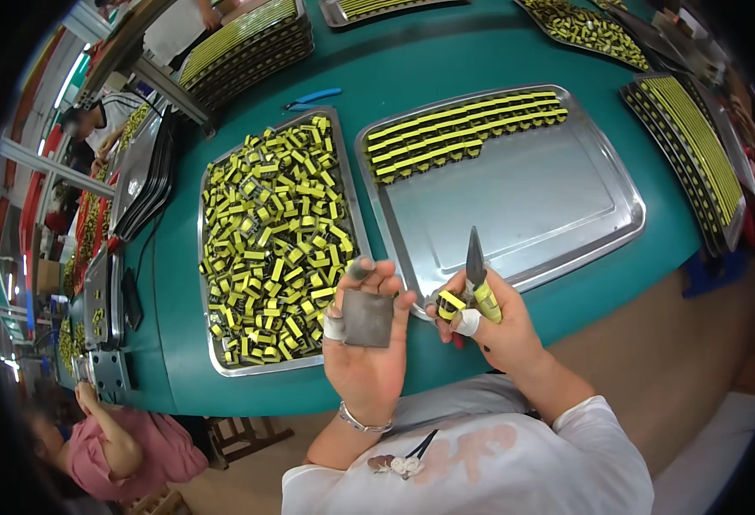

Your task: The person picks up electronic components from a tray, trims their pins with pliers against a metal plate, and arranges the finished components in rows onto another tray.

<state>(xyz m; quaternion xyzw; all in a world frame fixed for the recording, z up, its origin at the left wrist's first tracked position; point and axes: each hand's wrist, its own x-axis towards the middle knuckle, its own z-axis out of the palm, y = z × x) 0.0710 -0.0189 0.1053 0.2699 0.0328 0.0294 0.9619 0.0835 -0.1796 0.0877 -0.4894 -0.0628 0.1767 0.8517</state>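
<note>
My left hand [365, 360] is palm up, holding a flat square grey plate [368, 318] between the thumb side and the fingers. White tape wraps one digit, and a grey cover sits on a fingertip. To its right, my right hand [503, 330] grips a pointed tool [476, 256] with a dark blade tip and a yellow-green handle, point away from me. The same hand pinches a small yellow-and-black coil component [450, 305] at the fingertips. White tape is on its thumb. Both hands hover by the near table edge, apart from each other.
A metal tray [276, 370] heaped with loose components lies left; another tray [515, 202] has neat rows along its far side. Blue-handled pliers [315, 99] lie beyond. Stacked filled trays [248, 53] stand far left, more [691, 154] at right. A co-worker in pink [133, 451] sits left.
</note>
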